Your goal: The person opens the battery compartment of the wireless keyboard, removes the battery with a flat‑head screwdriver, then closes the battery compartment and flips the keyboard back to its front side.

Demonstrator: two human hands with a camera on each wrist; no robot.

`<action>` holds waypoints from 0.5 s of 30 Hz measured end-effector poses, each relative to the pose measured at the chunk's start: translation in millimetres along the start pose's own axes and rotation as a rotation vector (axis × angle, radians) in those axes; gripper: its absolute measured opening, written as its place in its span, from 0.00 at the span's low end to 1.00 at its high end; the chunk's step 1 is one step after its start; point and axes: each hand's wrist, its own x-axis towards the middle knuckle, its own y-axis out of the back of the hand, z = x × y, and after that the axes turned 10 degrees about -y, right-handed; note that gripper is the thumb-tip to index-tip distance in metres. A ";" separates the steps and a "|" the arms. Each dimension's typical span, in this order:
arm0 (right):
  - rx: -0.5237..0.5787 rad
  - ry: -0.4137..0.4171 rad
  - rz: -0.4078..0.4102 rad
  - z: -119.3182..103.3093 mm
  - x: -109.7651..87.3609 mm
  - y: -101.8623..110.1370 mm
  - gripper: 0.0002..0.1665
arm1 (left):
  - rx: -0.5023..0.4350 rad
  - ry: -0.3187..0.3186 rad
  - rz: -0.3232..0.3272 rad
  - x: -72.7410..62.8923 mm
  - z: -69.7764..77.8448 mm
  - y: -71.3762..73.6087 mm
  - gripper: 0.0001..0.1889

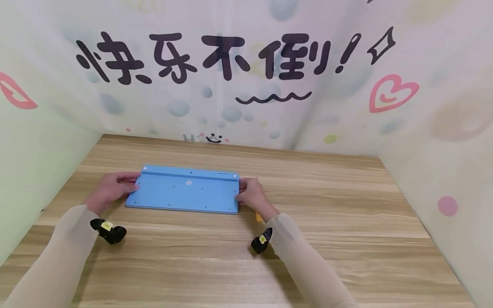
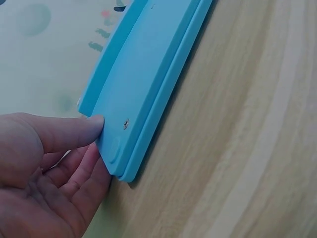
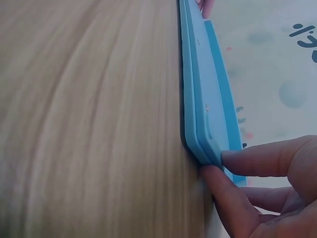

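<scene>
A light blue keyboard (image 1: 181, 192) lies between both hands, its underside up, with small screws, pale feet at the far corners and a raised ridge along the far side. At its left end, my left hand (image 1: 109, 189) pinches the edge, thumb (image 2: 74, 133) on the underside and fingers beneath. My right hand (image 1: 253, 194) grips the right end the same way, its thumb (image 3: 267, 157) on the upper face. The near edge of the keyboard (image 3: 193, 99) is on or just above the table; I cannot tell which. Its key side is hidden.
A wood-grain table (image 1: 327, 239) spreads around the hands. Behind it hangs a printed cloth (image 1: 231, 115), with pale walls at left and right. A small orange thing (image 1: 259, 217) shows partly from under the right wrist. Black wrist cameras (image 1: 111, 233) sit on both sleeves.
</scene>
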 end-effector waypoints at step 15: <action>-0.015 0.080 0.063 4.1 -4.2 -1.8 0.32 | -0.039 -0.057 -0.026 1.0 17.8 3.7 0.30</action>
